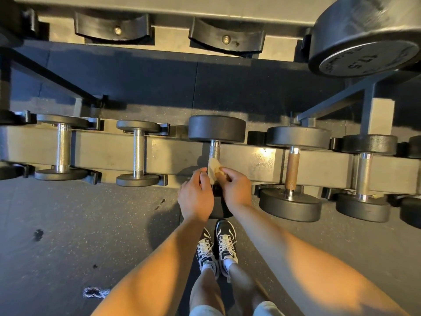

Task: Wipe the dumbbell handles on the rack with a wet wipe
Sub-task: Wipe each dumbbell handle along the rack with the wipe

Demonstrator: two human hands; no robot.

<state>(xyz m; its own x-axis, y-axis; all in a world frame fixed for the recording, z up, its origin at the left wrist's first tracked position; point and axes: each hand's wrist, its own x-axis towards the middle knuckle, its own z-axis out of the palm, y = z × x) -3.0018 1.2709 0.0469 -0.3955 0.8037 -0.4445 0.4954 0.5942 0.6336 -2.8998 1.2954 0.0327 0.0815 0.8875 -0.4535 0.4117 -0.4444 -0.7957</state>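
A crumpled pale wet wipe [214, 169] is held between both hands just over the near end of a chrome dumbbell handle [214, 151]. My left hand [196, 197] pinches its left side and my right hand [234, 190] pinches its right side. That dumbbell sits mid-rack; its far black head [216, 128] shows, while its near head [219, 207] is mostly hidden under my hands. Other dumbbells lie on the lower rack [173, 156] to either side, one with a brown rusty handle [292, 172].
An upper rack tier holds empty black cradles [112, 27] and a large dumbbell head [364, 39] at top right. My feet in black and white trainers [216, 247] stand on speckled rubber floor, with scuffs at the left.
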